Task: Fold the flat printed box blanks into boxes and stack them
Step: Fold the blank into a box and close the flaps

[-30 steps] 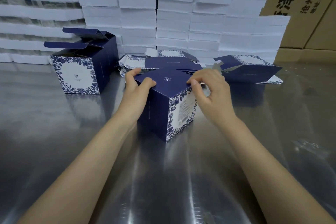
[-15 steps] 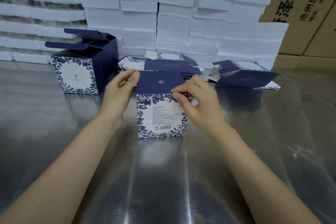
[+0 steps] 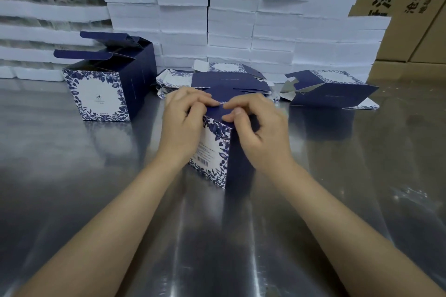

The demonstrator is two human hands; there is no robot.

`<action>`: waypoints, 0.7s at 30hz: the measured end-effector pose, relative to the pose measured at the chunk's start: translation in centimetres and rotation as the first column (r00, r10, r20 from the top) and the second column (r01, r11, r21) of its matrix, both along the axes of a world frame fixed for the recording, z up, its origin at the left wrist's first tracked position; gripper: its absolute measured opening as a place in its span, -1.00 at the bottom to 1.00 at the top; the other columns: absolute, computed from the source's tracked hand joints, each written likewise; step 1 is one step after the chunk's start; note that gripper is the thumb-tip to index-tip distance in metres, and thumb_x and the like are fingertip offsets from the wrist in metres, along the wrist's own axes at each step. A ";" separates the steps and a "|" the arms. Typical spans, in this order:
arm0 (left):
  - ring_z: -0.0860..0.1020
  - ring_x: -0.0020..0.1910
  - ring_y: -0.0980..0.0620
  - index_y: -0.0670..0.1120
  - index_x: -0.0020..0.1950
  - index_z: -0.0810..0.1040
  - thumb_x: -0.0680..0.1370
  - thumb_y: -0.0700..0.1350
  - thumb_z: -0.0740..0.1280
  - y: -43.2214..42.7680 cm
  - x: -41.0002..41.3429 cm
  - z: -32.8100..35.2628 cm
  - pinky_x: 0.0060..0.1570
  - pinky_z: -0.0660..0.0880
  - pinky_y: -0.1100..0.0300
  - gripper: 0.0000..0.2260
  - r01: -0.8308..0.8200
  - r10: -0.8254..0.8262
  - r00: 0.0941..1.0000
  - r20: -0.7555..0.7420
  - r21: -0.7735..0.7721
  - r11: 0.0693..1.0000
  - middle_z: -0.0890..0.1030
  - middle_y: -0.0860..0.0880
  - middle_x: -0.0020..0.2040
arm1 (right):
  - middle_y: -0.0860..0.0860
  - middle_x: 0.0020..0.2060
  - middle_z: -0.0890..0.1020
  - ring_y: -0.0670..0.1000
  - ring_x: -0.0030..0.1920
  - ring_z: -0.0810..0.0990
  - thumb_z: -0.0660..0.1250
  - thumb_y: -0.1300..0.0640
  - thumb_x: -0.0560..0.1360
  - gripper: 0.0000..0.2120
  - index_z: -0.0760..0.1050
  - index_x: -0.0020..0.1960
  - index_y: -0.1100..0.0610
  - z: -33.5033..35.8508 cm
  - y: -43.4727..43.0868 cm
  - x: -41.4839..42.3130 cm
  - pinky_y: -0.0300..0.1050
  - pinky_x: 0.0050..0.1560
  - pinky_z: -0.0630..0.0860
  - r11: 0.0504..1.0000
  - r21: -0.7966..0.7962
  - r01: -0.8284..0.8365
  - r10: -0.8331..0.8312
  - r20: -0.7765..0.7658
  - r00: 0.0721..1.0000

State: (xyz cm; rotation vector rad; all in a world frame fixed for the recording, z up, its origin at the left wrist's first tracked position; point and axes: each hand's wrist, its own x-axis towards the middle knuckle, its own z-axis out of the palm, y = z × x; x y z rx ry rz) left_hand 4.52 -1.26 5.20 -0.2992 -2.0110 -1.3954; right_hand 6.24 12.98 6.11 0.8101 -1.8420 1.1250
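A shiny steel table (image 3: 72,176) ran back to a wall of stacked white packs (image 3: 231,19), with brown cartons (image 3: 410,7) at the far right. The cartons bore large black Chinese print, cut off by the frame edge; "泽" and "沧州" could be read. The navy floral box (image 3: 214,152) at the table's middle showed a barcode and lines of print too small to read.

That box stood upright directly beneath both hands. The left hand (image 3: 185,123) curled over its top from the left, thumb and forefinger pinching the navy top flap. The right hand (image 3: 263,132) pinched the same flap from the right, fingertips almost meeting the left's.

Half a second before, the box had faced the camera squarely with its lid flat and the hands at its sides; here it was turned corner-forward.

Two folded boxes (image 3: 101,94) stood open-topped at left, flat blanks (image 3: 229,79) lay behind the hands, and a half-opened blank (image 3: 333,94) lay at right.
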 end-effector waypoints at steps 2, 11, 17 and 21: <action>0.40 0.12 0.11 0.18 -0.24 0.57 0.44 -0.20 0.13 0.2 -0.1 -0.2 0.16 0.27 0.32 -0.68 -0.006 0.006 1.000 -0.003 0.016 1.000 0.57 0.15 -0.07 | -0.35 -0.30 0.51 0.13 -0.21 0.66 0.16 0.19 0.49 -0.79 0.57 -0.08 0.15 0.0 0.5 -1.0 0.19 -0.12 0.54 0.999 0.000 0.034 -0.034 -0.027 0.999; 0.35 0.19 0.22 0.13 -0.14 0.59 0.53 -0.19 0.13 -0.3 -0.8 -0.9 0.24 0.20 0.41 -0.69 0.053 -0.053 0.999 -0.001 0.006 0.999 0.44 0.13 0.10 | 0.00 -0.35 0.58 0.15 -0.22 0.61 0.17 0.24 0.45 -0.81 0.57 -0.11 0.20 -0.2 2.3 -2.8 -0.03 -0.12 0.48 0.978 -0.069 0.199 -0.199 0.011 0.980; 0.49 0.16 0.18 0.19 0.14 0.50 0.63 0.00 0.24 -2.2 -0.7 0.2 0.32 0.38 0.14 -0.87 -0.021 -0.050 0.966 0.254 0.270 0.963 0.44 0.06 0.23 | 0.03 -0.20 0.62 0.09 -0.12 0.58 0.17 0.19 0.42 -0.73 0.56 0.02 0.23 -0.9 0.1 0.1 0.02 -0.03 0.46 0.975 0.078 0.209 -0.204 -0.059 0.977; 0.58 0.10 0.26 0.12 0.09 0.67 0.53 0.05 0.33 -2.2 0.4 0.9 0.14 0.45 0.34 -0.81 0.181 -0.339 0.887 0.314 0.440 0.880 0.66 0.15 0.11 | 0.03 -0.17 0.59 0.05 -0.11 0.54 0.20 0.17 0.40 -0.67 0.55 0.10 0.21 -1.2 -2.3 1.6 -0.05 -0.01 0.41 0.969 0.162 0.186 -0.174 -0.091 0.981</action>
